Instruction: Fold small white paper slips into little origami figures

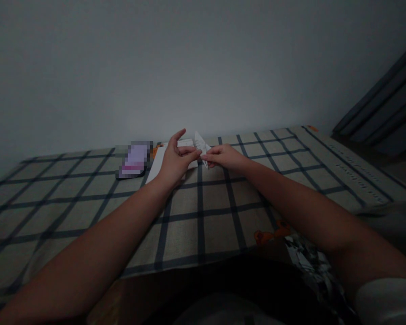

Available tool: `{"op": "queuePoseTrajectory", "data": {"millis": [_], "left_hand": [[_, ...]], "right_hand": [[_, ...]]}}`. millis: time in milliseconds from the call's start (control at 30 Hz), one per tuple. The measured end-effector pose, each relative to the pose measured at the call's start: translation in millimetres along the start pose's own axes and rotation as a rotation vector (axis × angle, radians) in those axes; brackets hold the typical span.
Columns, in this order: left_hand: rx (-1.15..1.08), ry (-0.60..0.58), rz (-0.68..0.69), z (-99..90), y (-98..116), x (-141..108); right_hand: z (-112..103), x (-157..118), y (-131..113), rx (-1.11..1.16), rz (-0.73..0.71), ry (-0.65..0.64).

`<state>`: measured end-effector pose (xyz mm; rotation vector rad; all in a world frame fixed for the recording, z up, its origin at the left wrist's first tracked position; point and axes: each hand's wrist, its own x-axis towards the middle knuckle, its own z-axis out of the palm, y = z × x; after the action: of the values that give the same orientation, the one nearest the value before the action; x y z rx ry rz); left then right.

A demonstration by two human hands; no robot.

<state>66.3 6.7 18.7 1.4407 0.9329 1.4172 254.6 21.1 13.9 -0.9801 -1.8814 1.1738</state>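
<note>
A small piece of folded white paper (200, 143), with a pointed upper tip, is held up over the table between my two hands. My left hand (173, 161) pinches its left side between thumb and a finger, while the index finger points upward. From the right, my right hand (227, 157) grips the lower edge with thumb and fingertips closed. The fingers hide part of the folds. Beneath and behind my left hand lie white sheets of paper (154, 166), partly covered by it.
A checked tablecloth (219, 230) covers the table, which meets a plain wall (203, 67) at the back. Left of the sheets lies a phone-like device (134, 160) with a blurred lilac screen. A dark curtain (385, 104) hangs at the far right.
</note>
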Motion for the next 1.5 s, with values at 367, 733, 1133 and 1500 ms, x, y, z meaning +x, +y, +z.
{"op": "queuePoseTrajectory", "data": {"millis": [367, 733, 1133, 1500], "left_hand": [[-0.026, 0.013, 0.010, 1.6, 1.6, -1.4], [-0.032, 0.023, 0.032, 0.7, -2.6, 0.4], [-0.044, 0.065, 0.050, -1.8, -4.8, 4.7], [-0.080, 0.095, 0.042, -0.1, -6.1, 4.9]], "right_hand": [[4.1, 3.0, 1.8, -0.023, -0.053, 0.024], [-0.9, 2.7, 0.9, -0.147, -0.064, -0.020], [-1.4, 1.9, 5.2, -0.087, -0.049, -0.059], [3.6, 4.8, 5.5, -0.145, -0.067, -0.007]]}}
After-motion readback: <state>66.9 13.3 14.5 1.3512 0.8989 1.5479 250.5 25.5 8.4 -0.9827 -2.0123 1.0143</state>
